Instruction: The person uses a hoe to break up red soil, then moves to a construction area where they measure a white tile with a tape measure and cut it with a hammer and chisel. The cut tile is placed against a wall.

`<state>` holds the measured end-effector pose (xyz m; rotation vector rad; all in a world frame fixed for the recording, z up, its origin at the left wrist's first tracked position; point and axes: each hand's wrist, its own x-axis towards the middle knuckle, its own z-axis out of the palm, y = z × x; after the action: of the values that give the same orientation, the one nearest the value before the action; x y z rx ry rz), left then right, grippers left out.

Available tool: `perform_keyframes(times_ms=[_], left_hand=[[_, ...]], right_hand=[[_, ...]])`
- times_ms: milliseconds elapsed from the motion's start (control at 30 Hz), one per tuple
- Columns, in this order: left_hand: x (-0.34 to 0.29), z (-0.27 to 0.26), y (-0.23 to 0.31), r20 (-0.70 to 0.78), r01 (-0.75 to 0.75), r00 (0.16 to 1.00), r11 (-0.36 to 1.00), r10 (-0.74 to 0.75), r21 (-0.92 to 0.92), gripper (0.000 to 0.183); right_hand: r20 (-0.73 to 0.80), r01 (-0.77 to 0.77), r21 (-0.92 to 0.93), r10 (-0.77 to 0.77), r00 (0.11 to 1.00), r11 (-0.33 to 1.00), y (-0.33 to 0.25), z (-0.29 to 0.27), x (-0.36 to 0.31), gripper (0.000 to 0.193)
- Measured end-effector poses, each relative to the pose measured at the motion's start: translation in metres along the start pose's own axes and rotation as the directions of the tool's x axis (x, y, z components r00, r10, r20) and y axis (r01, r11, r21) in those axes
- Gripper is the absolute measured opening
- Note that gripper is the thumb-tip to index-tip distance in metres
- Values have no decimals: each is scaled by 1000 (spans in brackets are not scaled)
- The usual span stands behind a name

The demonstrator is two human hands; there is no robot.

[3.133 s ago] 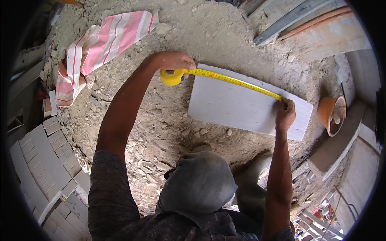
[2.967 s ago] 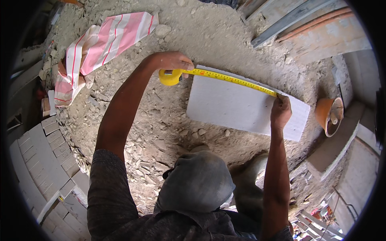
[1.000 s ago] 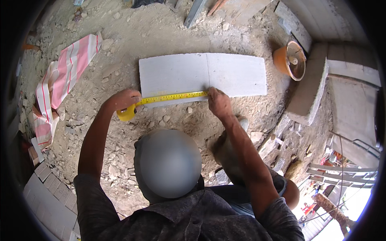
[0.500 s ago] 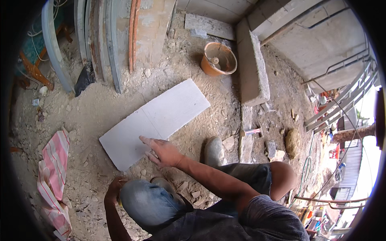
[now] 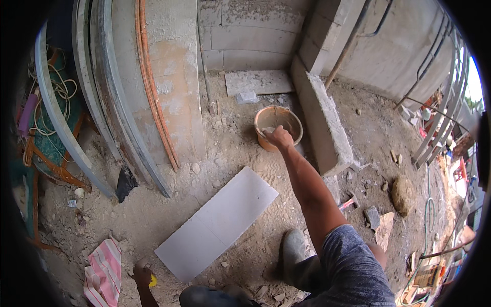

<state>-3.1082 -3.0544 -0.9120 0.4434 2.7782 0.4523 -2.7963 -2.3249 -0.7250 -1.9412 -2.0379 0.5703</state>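
Note:
My right hand reaches into an orange bucket standing on the dirt ahead. Its fingers are closed round what appears to be the handle of a tool in the bucket; the hand hides most of it. Low on the left, my left hand is partly curled, with a small yellow object at its palm side, too little shown to name. Between the hands a pale rectangular block lies flat and slanted on the ground, a thin line marked across its face.
A low block wall stands right of the bucket. Metal channels lean at the left. A hammer, a rock and rubble lie on the right. A pink striped sack is at lower left.
My right hand has left the block's face and moved forward into the bucket, closing there. My left hand stays low at the left beside the yellow object. The view has tilted up.

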Motion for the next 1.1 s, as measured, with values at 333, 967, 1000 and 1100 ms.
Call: perform_keyframes(times_ms=[333, 967, 1000, 1100], left_hand=[[61, -16, 377, 24, -648, 747, 736, 664, -196, 41], [20, 186, 753, 616, 282, 662, 619, 427, -733, 50], [34, 181, 750, 606, 265, 673, 626, 425, -733, 49], [33, 182, 750, 611, 250, 666, 644, 428, -723, 48]], right_hand=[[395, 187, -107, -131, 909, 976, 80, -84, 88, 28], [635, -601, 751, -51, 771, 272, 246, -35, -114, 19], [656, -620, 741, -80, 751, 259, 243, -49, -115, 20], [490, -427, 742, 16, 871, 517, 237, -88, -134, 29]])
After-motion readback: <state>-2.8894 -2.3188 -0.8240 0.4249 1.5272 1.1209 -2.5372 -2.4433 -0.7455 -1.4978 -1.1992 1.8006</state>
